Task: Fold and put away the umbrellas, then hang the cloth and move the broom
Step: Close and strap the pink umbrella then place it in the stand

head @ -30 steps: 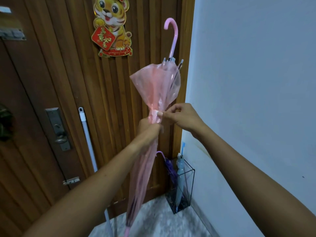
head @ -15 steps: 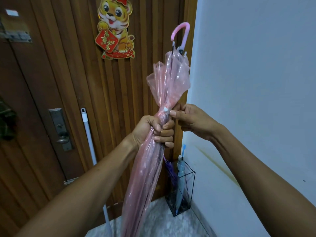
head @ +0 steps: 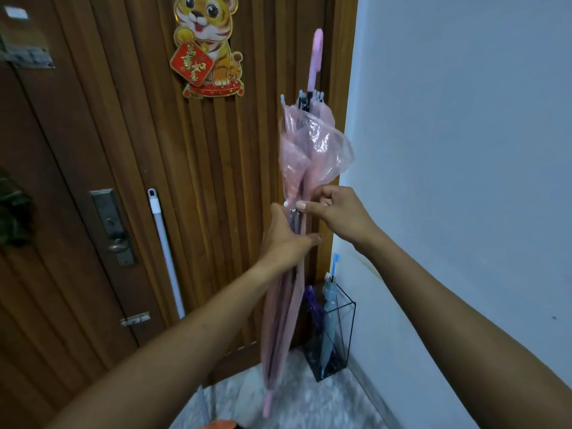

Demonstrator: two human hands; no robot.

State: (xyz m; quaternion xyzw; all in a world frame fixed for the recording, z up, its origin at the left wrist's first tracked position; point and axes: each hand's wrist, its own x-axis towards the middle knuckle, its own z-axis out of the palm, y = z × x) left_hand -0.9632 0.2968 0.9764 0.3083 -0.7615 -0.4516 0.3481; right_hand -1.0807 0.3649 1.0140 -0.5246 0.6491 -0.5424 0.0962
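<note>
— Pink see-through umbrella (head: 305, 150) is standing nearly upright in front of the wooden door (head: 93, 150), crook handle up, tip pointing down toward the floor (head: 309, 397). Anyone making out what the hands are doing?

— Yep. Left hand (head: 284, 239) is wrapping round the bunched canopy about halfway down, fingers curling behind it. Right hand (head: 337, 212) is sitting just above, pinching the closure strap (head: 288, 203) between thumb and forefinger. Above that the plastic is puffing out loose.

— And where's the stand?

— Black wire stand (head: 346, 300) is sitting on the floor in the corner where the door frame is meeting the white wall (head: 464, 150), below and right of the pink one. It's holding a blue umbrella (head: 329, 323) and a purple umbrella (head: 311, 305), both folded. White broom handle (head: 164, 243) is leaning on the door, left of the hands; its lower end is hiding behind the left arm. Tiger sticker (head: 209, 44) is hanging up top.
</note>
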